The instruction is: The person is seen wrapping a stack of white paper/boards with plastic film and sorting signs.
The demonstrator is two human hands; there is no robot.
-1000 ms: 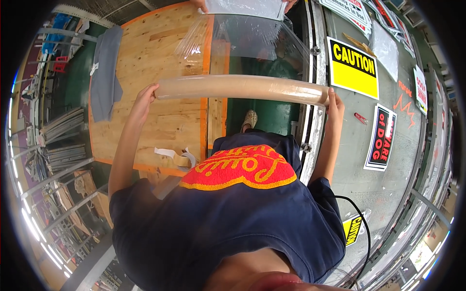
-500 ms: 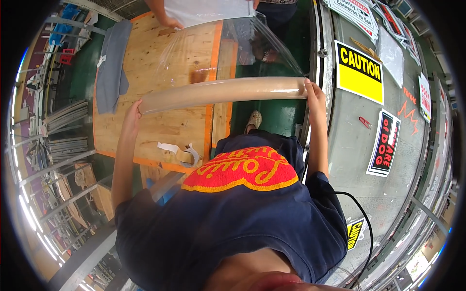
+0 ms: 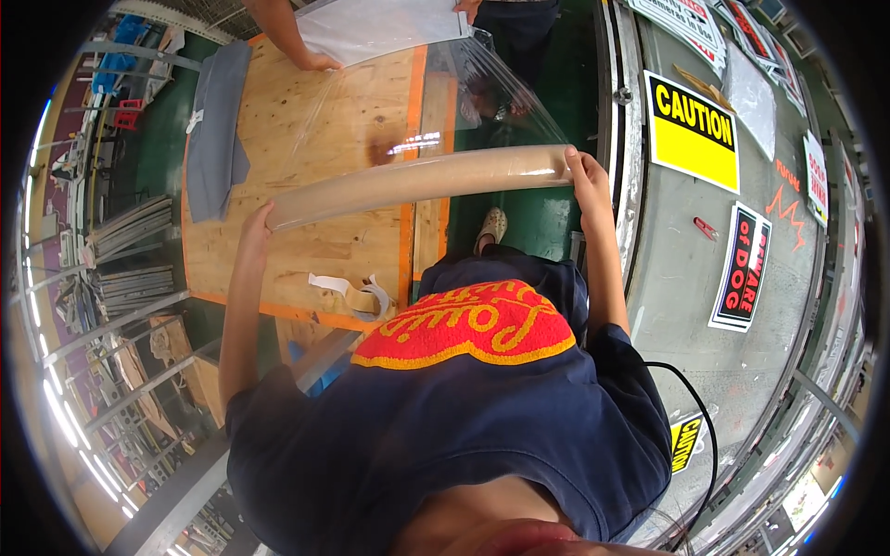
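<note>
A long roll of clear film on a tan core spans the space before me, held up by its two ends. My left hand is closed round its left end, and my right hand grips the right end with the thumb on top. From the roll a sheet of clear film stretches away, creased along its right side, to a white sheet at the far end. Another person's hand holds the white sheet's left corner; a second hand is at its right.
Below lies a wooden table with orange edges, bearing a grey cloth and a curled strip of tape. On the right, a grey bench carries a yellow and black sign, a red clip and several other signs.
The roll's right end has shifted slightly left with my right hand. The other person's hands and the white sheet have moved a little left. Both my hands keep their grip.
</note>
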